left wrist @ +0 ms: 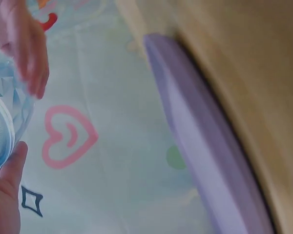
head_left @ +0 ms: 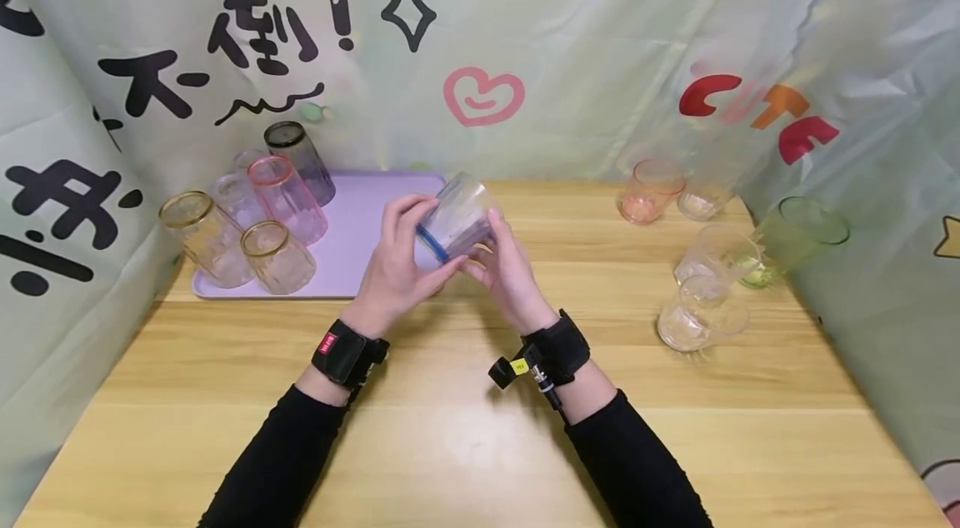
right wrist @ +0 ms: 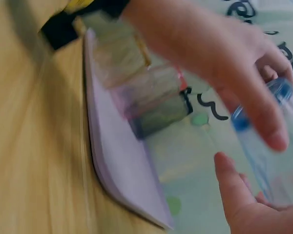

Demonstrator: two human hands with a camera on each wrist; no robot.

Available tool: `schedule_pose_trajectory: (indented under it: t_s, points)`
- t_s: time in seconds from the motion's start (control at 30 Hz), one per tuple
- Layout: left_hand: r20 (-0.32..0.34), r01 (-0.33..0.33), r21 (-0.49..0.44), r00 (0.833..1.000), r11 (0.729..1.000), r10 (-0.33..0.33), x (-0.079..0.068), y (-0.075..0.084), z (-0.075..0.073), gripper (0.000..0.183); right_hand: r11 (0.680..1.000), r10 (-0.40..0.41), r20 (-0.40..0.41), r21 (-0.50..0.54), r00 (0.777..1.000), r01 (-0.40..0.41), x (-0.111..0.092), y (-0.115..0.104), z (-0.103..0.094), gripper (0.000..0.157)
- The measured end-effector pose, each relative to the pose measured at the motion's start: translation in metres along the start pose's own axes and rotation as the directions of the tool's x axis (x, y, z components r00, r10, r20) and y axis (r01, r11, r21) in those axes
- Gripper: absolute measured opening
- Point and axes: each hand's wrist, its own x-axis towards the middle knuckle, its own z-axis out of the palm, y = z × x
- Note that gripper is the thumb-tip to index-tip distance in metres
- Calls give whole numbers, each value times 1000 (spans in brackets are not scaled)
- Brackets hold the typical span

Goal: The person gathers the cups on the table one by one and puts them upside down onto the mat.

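Note:
Both hands hold a clear, bluish drinking glass (head_left: 459,216) with a blue rim, tilted over the table near the tray's right end. My left hand (head_left: 392,266) grips it at the blue-rimmed end, thumb underneath. At the other end my right hand (head_left: 513,274) holds the side with its thumb and fingers. The right wrist view shows the blue rim (right wrist: 241,119) beside the left hand (right wrist: 229,58). In the left wrist view, the glass (left wrist: 14,102) is partly cut off by the frame edge, with the blurred right hand (left wrist: 29,53) above it.
A lilac tray (head_left: 352,220) at the left bears several glasses, among them an amber one (head_left: 210,241), a pink one (head_left: 288,199) and a dark grey one (head_left: 303,161). Several more stand at the right, including an orange-pink glass (head_left: 648,191) and a green one (head_left: 802,236). Printed curtains (head_left: 585,53) enclose the table.

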Motion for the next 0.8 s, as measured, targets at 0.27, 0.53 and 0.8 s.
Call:
schedule_pose_trajectory:
  t_s: [0.27,0.53,0.8]
  points:
    - [-140,-25,28,990,999,29,16,-7,-18,80,938,-142,50,-313,989,150,-7,-18,17,49]
    - [-224,32,105,975,994,-8,29,-26,-23,74,923,-114,-65,-376,991,81,22,17,6,54]
    - [-375,153,119,922,981,-98,43,-51,-30,72,744,28,-151,-657,988,-122,42,45,-1,50]
